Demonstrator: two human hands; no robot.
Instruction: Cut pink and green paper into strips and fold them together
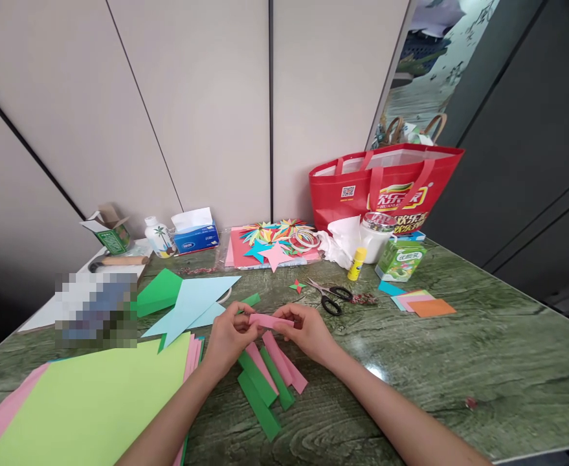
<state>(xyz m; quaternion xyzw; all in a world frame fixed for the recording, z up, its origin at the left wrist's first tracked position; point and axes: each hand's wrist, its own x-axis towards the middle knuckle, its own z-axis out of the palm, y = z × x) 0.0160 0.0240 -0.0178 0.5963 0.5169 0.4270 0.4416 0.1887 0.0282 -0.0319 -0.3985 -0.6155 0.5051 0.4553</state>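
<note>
A pink paper strip [269,321] is stretched level between my two hands, just above the table. My left hand [230,333] pinches its left end and my right hand [306,329] pinches the right end. Below them lie several green paper strips [259,401] and pink paper strips [284,362], overlapping in a loose bunch. Left of my left hand are a light blue paper star [194,304] and a green paper piece [159,294]. Beyond my right hand lie black-handled scissors [333,298] and a small red and green paper star [298,285].
Yellow-green sheets [94,401] cover the front left of the table. A glue stick [357,264], a white mug [376,243], a green drink carton [401,260] and a red bag [386,184] stand at the back right. Coloured paper pieces [434,307] lie right. A hammer [119,261] rests back left.
</note>
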